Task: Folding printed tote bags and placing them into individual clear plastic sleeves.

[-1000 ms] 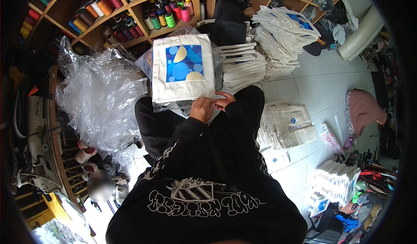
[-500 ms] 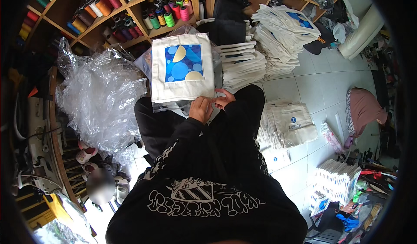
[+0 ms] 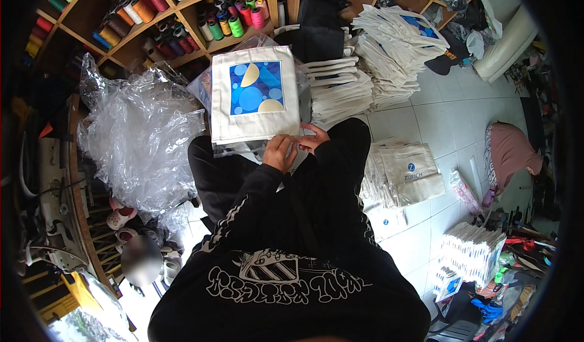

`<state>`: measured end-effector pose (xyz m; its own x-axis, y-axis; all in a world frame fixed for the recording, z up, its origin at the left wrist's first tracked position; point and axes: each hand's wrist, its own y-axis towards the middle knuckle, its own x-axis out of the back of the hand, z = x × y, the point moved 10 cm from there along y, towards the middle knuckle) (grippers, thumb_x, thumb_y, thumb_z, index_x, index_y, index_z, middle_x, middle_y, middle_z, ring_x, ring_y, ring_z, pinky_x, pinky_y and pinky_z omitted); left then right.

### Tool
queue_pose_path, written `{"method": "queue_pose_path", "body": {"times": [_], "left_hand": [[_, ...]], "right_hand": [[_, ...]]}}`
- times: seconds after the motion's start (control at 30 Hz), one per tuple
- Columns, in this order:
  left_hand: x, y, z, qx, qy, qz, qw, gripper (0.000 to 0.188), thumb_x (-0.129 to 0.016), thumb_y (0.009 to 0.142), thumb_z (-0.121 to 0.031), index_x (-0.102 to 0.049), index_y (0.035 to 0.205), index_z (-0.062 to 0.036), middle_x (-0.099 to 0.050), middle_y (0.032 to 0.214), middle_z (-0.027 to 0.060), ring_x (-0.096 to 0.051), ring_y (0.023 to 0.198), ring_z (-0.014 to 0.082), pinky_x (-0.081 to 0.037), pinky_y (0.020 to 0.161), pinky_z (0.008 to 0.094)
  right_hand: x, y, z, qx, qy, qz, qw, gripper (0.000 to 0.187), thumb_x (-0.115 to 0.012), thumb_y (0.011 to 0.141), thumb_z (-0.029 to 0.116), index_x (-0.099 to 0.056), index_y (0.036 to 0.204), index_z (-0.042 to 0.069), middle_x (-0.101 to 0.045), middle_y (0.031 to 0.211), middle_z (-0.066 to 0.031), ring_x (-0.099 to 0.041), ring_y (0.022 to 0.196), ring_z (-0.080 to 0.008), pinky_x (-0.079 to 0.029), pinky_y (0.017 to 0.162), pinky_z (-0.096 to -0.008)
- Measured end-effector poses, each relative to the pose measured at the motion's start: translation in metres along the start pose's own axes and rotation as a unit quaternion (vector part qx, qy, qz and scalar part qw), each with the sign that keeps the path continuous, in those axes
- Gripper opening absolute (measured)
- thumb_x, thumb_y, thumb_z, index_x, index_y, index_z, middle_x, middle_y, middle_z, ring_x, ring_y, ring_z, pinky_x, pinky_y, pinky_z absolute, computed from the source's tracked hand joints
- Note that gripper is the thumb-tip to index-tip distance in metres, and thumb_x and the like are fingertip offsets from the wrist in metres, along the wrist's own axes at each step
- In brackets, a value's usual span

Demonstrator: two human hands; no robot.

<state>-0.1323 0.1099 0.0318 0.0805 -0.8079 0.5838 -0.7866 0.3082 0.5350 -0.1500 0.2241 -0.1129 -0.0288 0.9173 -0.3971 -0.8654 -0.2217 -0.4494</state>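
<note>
A folded cream canvas tote bag [image 3: 222, 120] with a blue printed panel of circles lies flat in front of my knees. Clear plastic sleeves [image 3: 201, 90] stick out from under it on both sides. At the bag's near right corner, my left hand [image 3: 280, 152] has its fingers curled together. My right hand [image 3: 314, 139] meets it there from the right, thumb and fingers pinched. Whatever sits between the fingertips is too small to make out; the hands nearly touch each other.
Crumpled clear plastic [image 3: 140, 141] is heaped at the left. Stacks of cream bags [image 3: 340, 92] stand at the far right, and more folded bags [image 3: 401, 177] lie beside my right knee. Shelves of thread spools [image 3: 228, 22] rise behind. Another person [image 3: 511, 153] sits at the right.
Both hands stay at the bag's corner, with only a slight shift of the left fingers. The tote bag has slid very slightly left.
</note>
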Motion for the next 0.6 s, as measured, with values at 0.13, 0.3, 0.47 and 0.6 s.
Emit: {"method": "queue_pose_path", "body": {"times": [0.13,0.3,0.47,0.6], "left_hand": [[0.001,0.0,-0.002,-0.003,0.006,0.002,1.0,0.02,-0.063,0.066,-0.003,-0.059,0.086,-0.0045,-0.056,0.085,0.0099,-0.056,0.078,0.0287,-0.045,0.069,0.0366],[0.002,0.002,-0.007,-0.009,0.025,0.003,1.0,0.021,-0.064,0.065,-0.002,-0.058,0.085,-0.0052,-0.055,0.085,0.0088,-0.055,0.077,0.0277,-0.045,0.067,0.0362],[0.001,0.003,-0.011,-0.016,0.042,-0.008,0.999,0.019,-0.063,0.064,-0.002,-0.056,0.082,-0.005,-0.054,0.082,0.0084,-0.054,0.075,0.0271,-0.044,0.065,0.036],[-0.006,0.0,-0.007,-0.018,0.068,-0.004,0.998,0.018,-0.062,0.064,-0.003,-0.053,0.08,-0.0043,-0.051,0.078,0.0092,-0.052,0.073,0.0273,-0.042,0.063,0.0363]], "right_hand": [[-0.001,-0.001,-0.002,-0.025,0.017,0.002,1.0,0.052,-0.058,0.077,-0.003,-0.038,0.124,0.005,-0.064,0.085,-0.012,-0.057,0.064,-0.013,-0.046,0.058,-0.0243],[0.0,-0.001,-0.004,-0.033,0.027,-0.008,0.999,0.052,-0.057,0.077,-0.004,-0.038,0.125,0.005,-0.063,0.086,-0.0124,-0.057,0.064,-0.0137,-0.047,0.058,-0.0256],[0.001,0.001,-0.006,-0.028,0.028,-0.003,0.999,0.051,-0.058,0.078,-0.003,-0.038,0.124,0.006,-0.064,0.086,-0.0123,-0.058,0.067,-0.014,-0.048,0.062,-0.0265],[0.0,0.0,-0.004,-0.032,0.005,-0.009,0.999,0.05,-0.058,0.078,-0.002,-0.039,0.124,0.006,-0.064,0.086,-0.0111,-0.058,0.068,-0.0139,-0.048,0.062,-0.0265]]}}
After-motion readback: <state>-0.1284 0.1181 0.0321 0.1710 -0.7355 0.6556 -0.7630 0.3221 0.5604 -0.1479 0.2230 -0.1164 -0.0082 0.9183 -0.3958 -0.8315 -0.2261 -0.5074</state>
